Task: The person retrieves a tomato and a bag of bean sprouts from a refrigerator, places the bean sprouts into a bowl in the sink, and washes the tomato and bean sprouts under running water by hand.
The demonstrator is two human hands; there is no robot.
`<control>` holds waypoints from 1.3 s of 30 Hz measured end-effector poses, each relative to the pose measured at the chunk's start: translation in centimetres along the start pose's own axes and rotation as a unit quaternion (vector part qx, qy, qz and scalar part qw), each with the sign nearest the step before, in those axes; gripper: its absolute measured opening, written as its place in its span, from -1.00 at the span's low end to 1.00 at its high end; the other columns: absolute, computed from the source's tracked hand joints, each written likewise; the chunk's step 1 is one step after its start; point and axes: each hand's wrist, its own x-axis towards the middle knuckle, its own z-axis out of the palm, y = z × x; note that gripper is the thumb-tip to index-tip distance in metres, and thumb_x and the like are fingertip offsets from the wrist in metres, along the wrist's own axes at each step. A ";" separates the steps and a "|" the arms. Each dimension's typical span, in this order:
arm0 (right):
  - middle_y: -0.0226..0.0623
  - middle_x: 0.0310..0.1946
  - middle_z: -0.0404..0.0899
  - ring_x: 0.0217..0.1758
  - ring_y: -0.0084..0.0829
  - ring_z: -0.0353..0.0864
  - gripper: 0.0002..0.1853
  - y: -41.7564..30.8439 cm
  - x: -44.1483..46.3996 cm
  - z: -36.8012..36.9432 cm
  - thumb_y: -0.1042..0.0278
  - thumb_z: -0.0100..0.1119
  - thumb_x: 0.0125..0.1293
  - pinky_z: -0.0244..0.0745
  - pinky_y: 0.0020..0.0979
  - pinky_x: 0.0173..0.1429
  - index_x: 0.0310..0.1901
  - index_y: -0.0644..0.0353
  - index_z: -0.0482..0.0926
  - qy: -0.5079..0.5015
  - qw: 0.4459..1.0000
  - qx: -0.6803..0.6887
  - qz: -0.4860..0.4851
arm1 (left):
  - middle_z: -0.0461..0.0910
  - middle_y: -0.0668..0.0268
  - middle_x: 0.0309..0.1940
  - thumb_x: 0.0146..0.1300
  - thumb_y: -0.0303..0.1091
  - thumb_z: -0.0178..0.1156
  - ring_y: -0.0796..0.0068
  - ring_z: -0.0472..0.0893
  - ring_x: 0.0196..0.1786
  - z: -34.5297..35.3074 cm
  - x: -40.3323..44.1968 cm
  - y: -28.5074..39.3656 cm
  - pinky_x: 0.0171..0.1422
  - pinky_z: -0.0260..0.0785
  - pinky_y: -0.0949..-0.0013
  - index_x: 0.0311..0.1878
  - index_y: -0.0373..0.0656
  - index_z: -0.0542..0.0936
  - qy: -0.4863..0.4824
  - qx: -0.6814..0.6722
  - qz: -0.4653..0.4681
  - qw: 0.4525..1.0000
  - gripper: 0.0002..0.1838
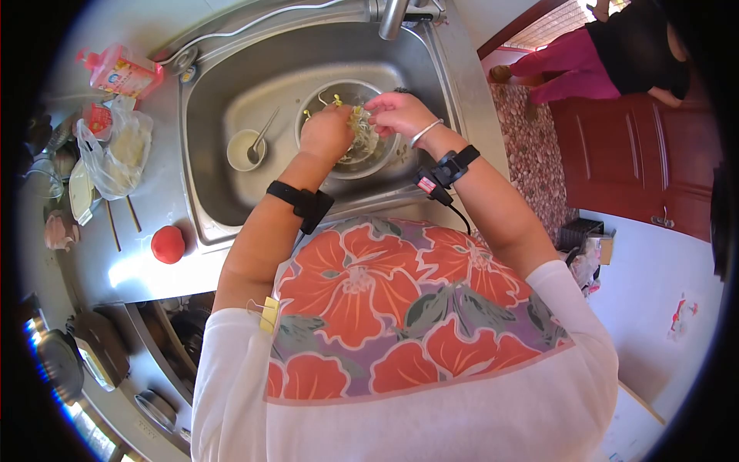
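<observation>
Both hands are over a round metal bowl (311, 106) in the sink, with pale, yellow-headed bean sprouts (360, 142) in it. My left hand (327, 132) is closed around some sprouts, and yellow heads stick out past its fingers. Close beside it, my right hand (402, 117) has its thumb and fingers bent together at the sprouts between the hands. What exactly its fingertips pinch is too small to make out. Left of the metal bowl, a small white bowl (238, 144) with a spoon (265, 132) in it stands on the sink floor.
The steel sink (223, 196) has a faucet (392, 19) at its back. On the left counter are a pink bottle (119, 73), a plastic bag (127, 154), chopsticks (114, 225) and a red round object (168, 244). Another person (639, 46) stands at the upper right.
</observation>
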 end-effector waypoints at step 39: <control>-0.23 0.16 0.34 0.16 -0.38 0.35 -0.41 0.3 2.3 -1.1 0.71 -0.04 -0.10 0.23 -0.44 0.24 0.06 0.05 0.44 -0.011 0.968 -0.188 -0.167 | 0.55 0.10 -0.30 -0.22 -0.50 0.04 0.26 0.56 -0.28 -4.5 2.2 -4.3 -0.09 0.45 0.31 -0.23 -0.36 0.50 -0.199 -0.779 -0.059 0.591 -0.64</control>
